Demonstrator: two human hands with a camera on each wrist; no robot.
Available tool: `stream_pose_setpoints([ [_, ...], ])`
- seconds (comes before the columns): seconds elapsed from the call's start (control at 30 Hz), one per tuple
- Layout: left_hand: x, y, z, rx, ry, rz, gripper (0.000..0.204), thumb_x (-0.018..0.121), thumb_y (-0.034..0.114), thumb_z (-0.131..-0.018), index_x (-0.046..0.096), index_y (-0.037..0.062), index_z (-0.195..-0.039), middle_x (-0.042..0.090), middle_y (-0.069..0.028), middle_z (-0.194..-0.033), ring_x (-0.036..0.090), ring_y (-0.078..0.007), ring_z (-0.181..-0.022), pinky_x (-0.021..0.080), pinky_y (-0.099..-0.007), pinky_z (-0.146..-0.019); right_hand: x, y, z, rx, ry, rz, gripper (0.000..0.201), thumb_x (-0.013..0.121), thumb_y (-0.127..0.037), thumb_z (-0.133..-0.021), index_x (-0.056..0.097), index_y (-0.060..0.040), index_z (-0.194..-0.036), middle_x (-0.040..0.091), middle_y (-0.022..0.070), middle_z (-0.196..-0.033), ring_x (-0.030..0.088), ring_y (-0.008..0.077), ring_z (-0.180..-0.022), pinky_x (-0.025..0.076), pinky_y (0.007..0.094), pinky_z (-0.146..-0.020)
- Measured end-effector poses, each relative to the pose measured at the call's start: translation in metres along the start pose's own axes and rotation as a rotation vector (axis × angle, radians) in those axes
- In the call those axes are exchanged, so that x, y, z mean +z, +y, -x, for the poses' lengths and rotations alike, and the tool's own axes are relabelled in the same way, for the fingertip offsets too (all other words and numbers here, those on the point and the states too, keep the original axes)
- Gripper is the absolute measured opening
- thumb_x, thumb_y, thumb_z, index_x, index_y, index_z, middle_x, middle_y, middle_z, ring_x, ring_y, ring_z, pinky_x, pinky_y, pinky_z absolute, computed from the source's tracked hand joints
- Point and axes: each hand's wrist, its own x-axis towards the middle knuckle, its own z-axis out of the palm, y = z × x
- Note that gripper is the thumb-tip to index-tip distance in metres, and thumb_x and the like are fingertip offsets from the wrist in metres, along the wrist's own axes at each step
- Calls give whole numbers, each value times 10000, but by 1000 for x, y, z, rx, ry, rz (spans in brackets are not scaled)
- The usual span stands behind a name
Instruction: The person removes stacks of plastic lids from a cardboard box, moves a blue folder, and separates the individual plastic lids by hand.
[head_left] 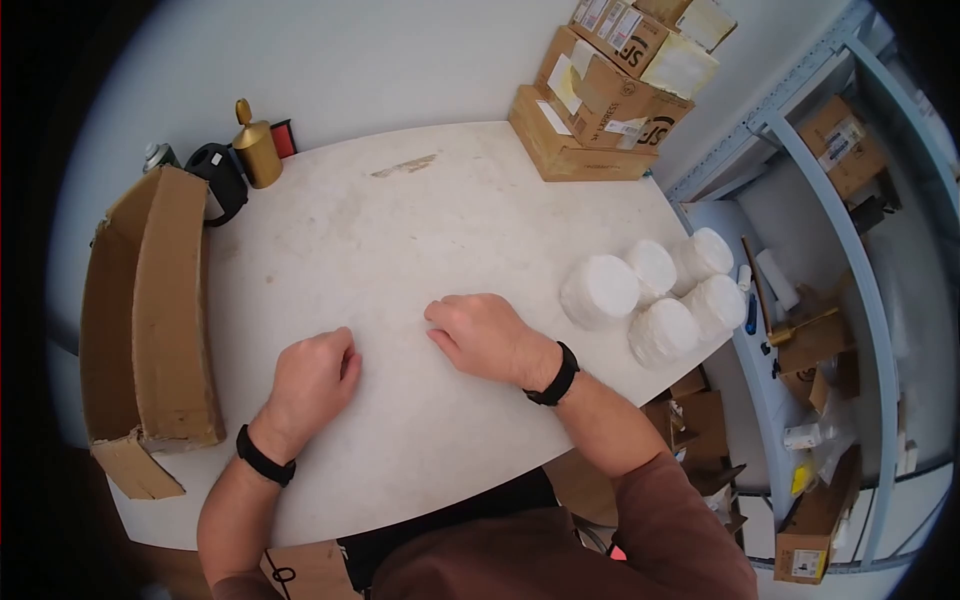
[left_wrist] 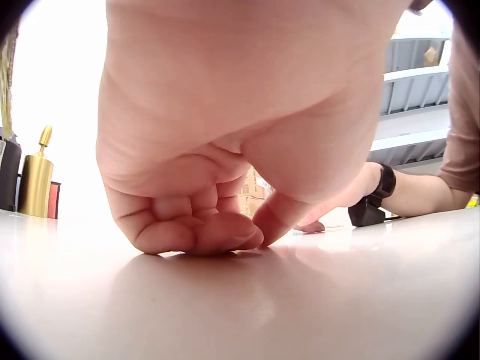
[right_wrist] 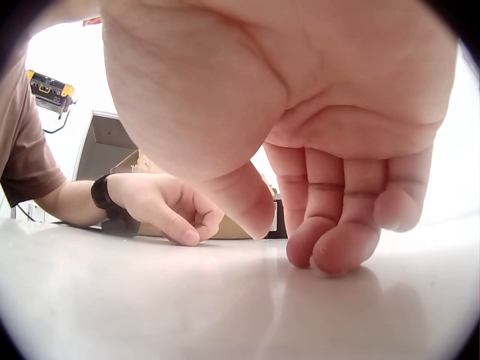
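On the white table [head_left: 400, 250] rest both hands, with a gap of bare tabletop between them. The left hand [head_left: 312, 375] lies nearer the cardboard box, its fingers loosely curled, and its fingertips meet the surface in the left wrist view. Nothing shows inside it. To the right, the right hand [head_left: 480, 335] also has loosely bent fingers; its palm [right_wrist: 337, 97] faces the tabletop and holds nothing. Several white, round, wrapped-looking cylinders [head_left: 600, 290] stand in a cluster beyond the right wrist, apart from the hand.
An open cardboard box [head_left: 175, 310] stands along the left edge. Behind it are a gold canister [head_left: 260, 155], a black container [head_left: 220, 180] and a spray can [head_left: 160, 156]. Stacked parcels [head_left: 600, 110] occupy the back right corner. A metal shelf [head_left: 840, 190] flanks the table's right side.
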Motion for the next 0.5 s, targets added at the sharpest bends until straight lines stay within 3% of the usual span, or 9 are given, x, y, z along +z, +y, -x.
stream_pose_setpoints([
  [0.3,1,-5,4,77,-76,35,126,660,121,-944,650,11,-882,715,-186,-802,706,-406,-765,572,-516,-712,-3,-5,-7,118,-14,-115,195,711,-107,-954,737,-22,-1127,747,161,-887,724,359,-801,584,447,-764],
  [0.4,2,-6,5,73,-40,34,122,678,116,-938,662,15,-872,714,-188,-797,703,-415,-782,569,-504,-729,-6,-8,-2,111,21,-72,239,743,-93,-922,734,-15,-1148,749,165,-967,727,353,-873,579,436,-790],
  [0.47,3,-9,5,73,-38,43,125,678,116,-939,661,15,-868,714,-189,-797,702,-417,-784,568,-505,-727,-20,-12,7,-51,137,101,342,779,-106,-901,705,-19,-1224,707,189,-1210,683,382,-1113,556,466,-921],
  [0.5,3,-10,6,78,-48,51,129,677,116,-940,659,14,-863,713,-191,-797,702,-419,-786,567,-506,-724,-33,-15,10,-58,130,99,342,779,-106,-901,705,-19,-1224,707,189,-1210,683,382,-1113,556,466,-921],
])
